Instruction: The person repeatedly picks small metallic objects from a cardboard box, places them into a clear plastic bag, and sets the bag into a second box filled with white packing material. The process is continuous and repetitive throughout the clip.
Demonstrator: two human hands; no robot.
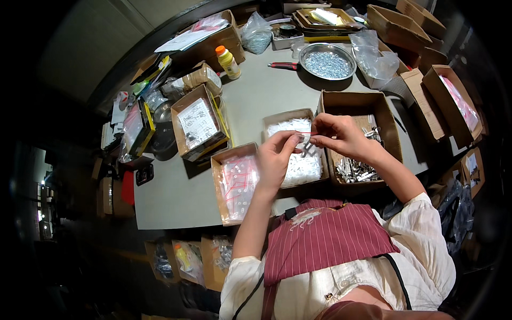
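Above a cardboard box of small white pieces (pixel 305 172), my hands meet at a small clear plastic bag (pixel 306 137) with a red line along its edge. My left hand (pixel 279 151) pinches one side of it between thumb and fingers. From the other side, my right hand (pixel 342 137) grips it at the red line. Small grey metal pieces (pixel 309 150) show just below the fingertips; whether they are inside the bag I cannot tell. To the left, a shallow box (pixel 215 184) holds many flat clear bags with red lines. Metal parts (pixel 356 169) lie in the deeper box at right.
A steel pan (pixel 350 60) of small shiny pieces stands farther back, its handle pointing left. Near it are a yellow bottle with an orange cap (pixel 228 63) and a filled plastic bag (pixel 256 34). Cardboard boxes (pixel 198 125) line both sides of the grey table (pixel 170 205).
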